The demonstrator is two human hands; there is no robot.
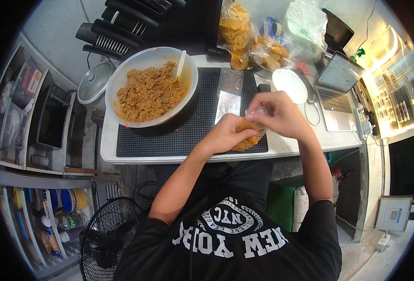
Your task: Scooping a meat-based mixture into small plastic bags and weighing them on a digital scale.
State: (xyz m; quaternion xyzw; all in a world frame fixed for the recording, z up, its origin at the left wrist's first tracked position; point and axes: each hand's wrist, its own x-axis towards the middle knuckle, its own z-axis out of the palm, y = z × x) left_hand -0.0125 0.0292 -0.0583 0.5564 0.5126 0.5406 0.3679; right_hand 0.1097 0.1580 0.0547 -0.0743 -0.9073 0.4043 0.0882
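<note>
My left hand (225, 135) holds a small clear plastic bag (248, 143) with orange-brown food mixture inside, over the near right corner of a black rubber mat (150, 145). My right hand (279, 112) pinches the upper part of the same bag; its fingertips partly hide the plastic. Left of the hands stands a large translucent plastic bowl (111, 82). A ground, orange-brown mixture (147, 95) lies in it, with a white-handled spoon (181, 66) resting in the mixture. Just beyond my left hand, flat clear plastic bags (229, 93) lie on the mat.
Filled plastic bags (235, 33) stand at the back of the white table (337, 140), some in a metal bowl (261, 71). A white bowl (289, 86) and an open laptop (335, 95) are on the right. A lidded pot (94, 84) sits left, above a black fan (110, 239).
</note>
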